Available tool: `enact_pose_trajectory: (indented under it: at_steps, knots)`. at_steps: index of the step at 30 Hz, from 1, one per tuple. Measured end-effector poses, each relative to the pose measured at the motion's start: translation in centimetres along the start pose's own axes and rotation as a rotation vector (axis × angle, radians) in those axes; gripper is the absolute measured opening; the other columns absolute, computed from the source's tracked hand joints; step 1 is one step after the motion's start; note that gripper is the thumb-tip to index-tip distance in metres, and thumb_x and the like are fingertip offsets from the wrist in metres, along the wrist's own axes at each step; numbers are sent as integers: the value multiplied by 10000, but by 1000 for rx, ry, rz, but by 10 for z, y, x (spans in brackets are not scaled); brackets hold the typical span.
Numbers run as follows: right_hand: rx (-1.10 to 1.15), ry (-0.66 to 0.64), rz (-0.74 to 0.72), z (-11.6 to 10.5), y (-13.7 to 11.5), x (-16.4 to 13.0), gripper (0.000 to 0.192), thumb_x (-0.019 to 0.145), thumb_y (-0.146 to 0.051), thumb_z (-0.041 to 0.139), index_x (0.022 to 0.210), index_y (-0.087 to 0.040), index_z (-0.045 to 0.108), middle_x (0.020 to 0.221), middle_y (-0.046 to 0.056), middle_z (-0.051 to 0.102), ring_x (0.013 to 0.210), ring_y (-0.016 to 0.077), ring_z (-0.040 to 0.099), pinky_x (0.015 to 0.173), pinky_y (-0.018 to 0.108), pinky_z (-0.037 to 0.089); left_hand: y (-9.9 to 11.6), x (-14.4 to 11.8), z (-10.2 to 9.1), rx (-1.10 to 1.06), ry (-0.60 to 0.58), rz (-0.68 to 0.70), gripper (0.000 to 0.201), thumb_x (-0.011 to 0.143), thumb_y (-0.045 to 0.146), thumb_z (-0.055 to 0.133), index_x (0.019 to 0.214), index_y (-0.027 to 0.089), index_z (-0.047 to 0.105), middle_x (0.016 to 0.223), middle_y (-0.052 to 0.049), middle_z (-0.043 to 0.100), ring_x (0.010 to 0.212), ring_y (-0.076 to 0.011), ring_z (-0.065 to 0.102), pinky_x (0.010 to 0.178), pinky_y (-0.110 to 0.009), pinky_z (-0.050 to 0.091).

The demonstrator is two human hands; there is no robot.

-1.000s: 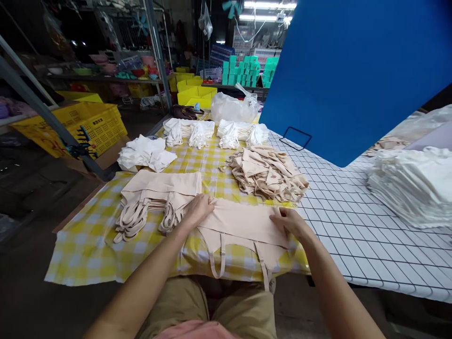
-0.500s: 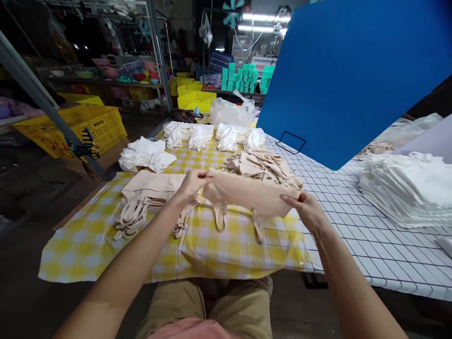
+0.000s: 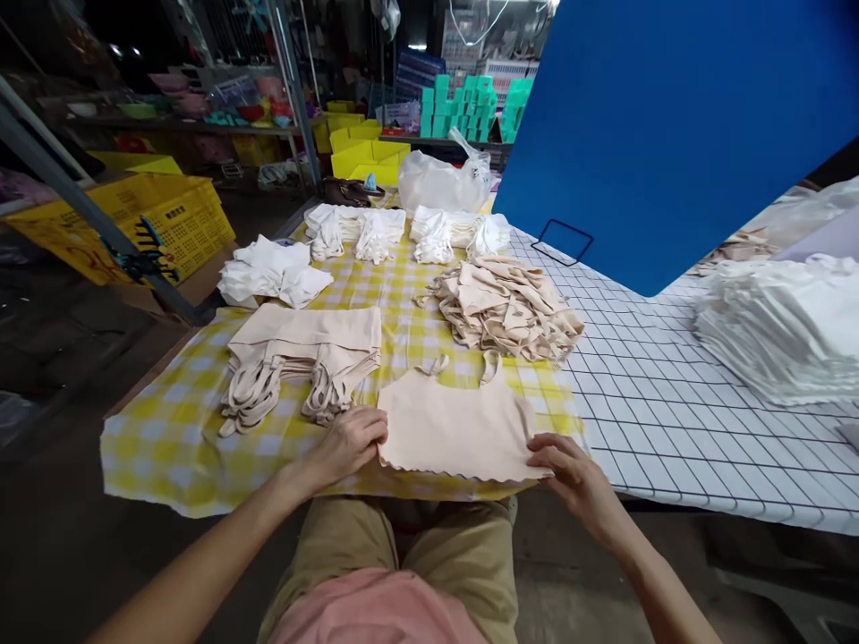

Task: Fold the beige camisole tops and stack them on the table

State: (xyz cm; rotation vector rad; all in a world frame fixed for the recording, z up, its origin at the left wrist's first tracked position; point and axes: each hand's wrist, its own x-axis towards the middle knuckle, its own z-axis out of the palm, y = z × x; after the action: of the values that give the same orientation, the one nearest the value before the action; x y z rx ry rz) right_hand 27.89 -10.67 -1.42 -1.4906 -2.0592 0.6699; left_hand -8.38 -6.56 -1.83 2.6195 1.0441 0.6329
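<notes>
A beige camisole top (image 3: 456,425) lies spread on the yellow checked cloth at the table's front edge, its two straps pointing away from me. My left hand (image 3: 357,440) pinches its lower left corner, and my right hand (image 3: 567,465) grips the lower right corner. Just left of it sits a neat stack of beige tops (image 3: 309,335), straps hanging toward me. Behind the camisole, to the right, is a loose heap of beige tops (image 3: 506,309).
Folded white tops (image 3: 355,233) and a crumpled white pile (image 3: 275,273) lie farther back. A blue board (image 3: 658,134) leans over the grid-patterned table (image 3: 671,420) at right, near a white stack (image 3: 778,331). A metal post and yellow crate (image 3: 181,224) stand left.
The beige camisole, held up in the air with straps hanging down, has come down onto the cloth near me with straps now pointing away. Both hands moved lower and closer.
</notes>
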Motion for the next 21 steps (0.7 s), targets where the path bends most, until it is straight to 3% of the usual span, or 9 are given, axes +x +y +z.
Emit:
enact_pose_trajectory:
  at_steps: [5, 11, 14, 18, 21]
  knots:
    - [-5, 47, 12, 1, 2, -12, 174, 745, -193, 509, 813, -246, 660, 1057, 81, 608, 987, 241, 570, 706, 378, 524, 4, -4, -1, 14, -29, 28, 287, 749, 13, 460, 932, 178, 608, 953, -69, 611, 986, -188, 562, 883, -343, 452]
    - [0, 95, 2, 7, 8, -15, 175, 797, -260, 511, 843, -254, 679, 1060, 87, 615, 980, 243, 580, 704, 383, 535, 3, -7, 4, -1, -22, 2, 317, 721, -2, 452, 879, 184, 655, 918, -73, 600, 943, -181, 583, 840, -319, 481]
    - [32, 169, 28, 3, 1, -11, 184, 821, -311, 502, 834, -246, 674, 1048, 87, 621, 962, 235, 591, 700, 359, 534, 5, -3, 0, -128, 27, -64, 341, 734, 10, 414, 880, 186, 667, 957, -77, 625, 937, -165, 599, 832, -304, 491]
    - [90, 367, 18, -16, -29, 3, 192, 809, -373, 530, 754, -230, 645, 1017, 84, 635, 977, 254, 583, 806, 389, 495, 14, 11, -31, -443, 215, -204, 296, 784, 98, 410, 862, 191, 681, 957, -63, 671, 915, -165, 622, 816, -304, 497]
    - [199, 464, 2, -31, -58, 18, 191, 806, -389, 541, 767, -232, 642, 935, 72, 654, 922, 249, 597, 758, 350, 503, 18, 17, -68, -600, 317, -318, 205, 806, 249, 498, 802, 171, 688, 832, -58, 690, 813, -184, 632, 743, -293, 504]
